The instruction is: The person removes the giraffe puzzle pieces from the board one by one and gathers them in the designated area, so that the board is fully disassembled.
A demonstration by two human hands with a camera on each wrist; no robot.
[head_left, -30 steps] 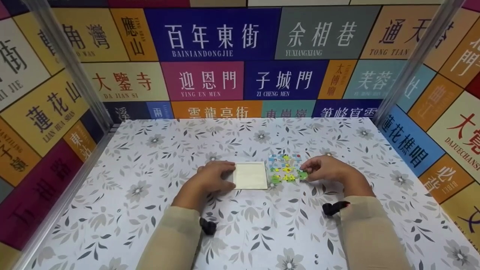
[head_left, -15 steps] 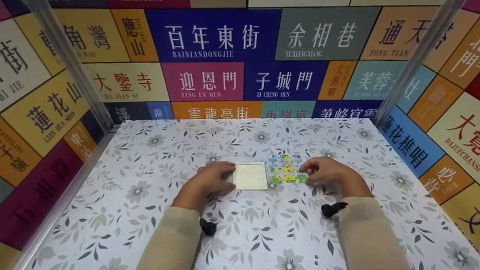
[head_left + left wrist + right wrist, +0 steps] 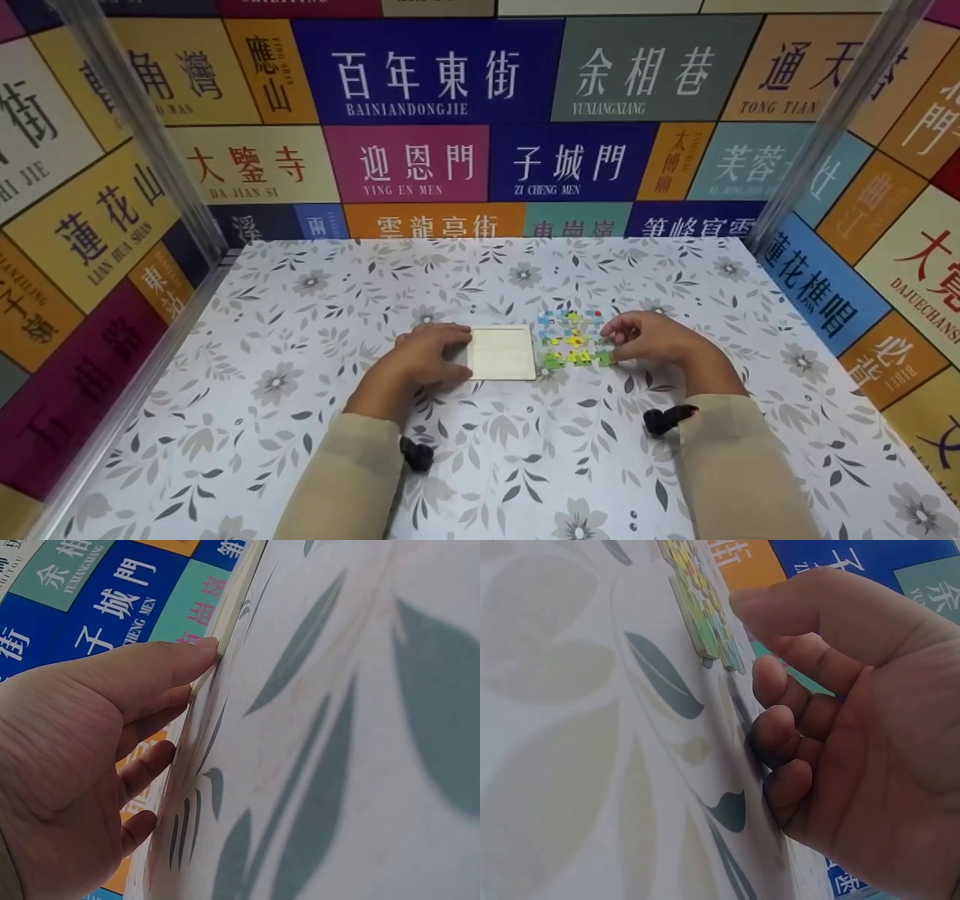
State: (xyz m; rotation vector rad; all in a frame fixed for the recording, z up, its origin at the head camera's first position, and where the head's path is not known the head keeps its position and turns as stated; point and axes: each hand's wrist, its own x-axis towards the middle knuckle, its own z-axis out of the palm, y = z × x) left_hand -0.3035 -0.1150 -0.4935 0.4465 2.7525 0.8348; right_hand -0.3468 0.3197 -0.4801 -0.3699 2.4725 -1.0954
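Observation:
A cream-coloured shallow puzzle tray [image 3: 501, 352] lies flat on the table. My left hand [image 3: 429, 352] rests at its left side, thumb near the lower left corner and index finger by the upper one. In the left wrist view, the thumb [image 3: 180, 664] is straight with its tip at the tray edge, the other fingers relaxed. Right of the tray lie colourful jigsaw pieces [image 3: 576, 340] in rows, with narrow gaps. Beside their right edge is my right hand [image 3: 649, 341], thumb close to a green corner piece [image 3: 694, 622], other fingers loosely bent and holding nothing visible.
A white tablecloth [image 3: 480, 465] with grey leaves and flowers covers the table. Printed panels [image 3: 420, 67] with large characters stand behind and on both sides. Clear upright corner posts [image 3: 832, 112] rise at the back. Small black wrist cameras [image 3: 417, 453] sit at both cuffs.
The green corner piece has moved slightly down, into line with the bottom row. My right hand's fingers have shifted a little beside it. My left hand and the tray have stayed put.

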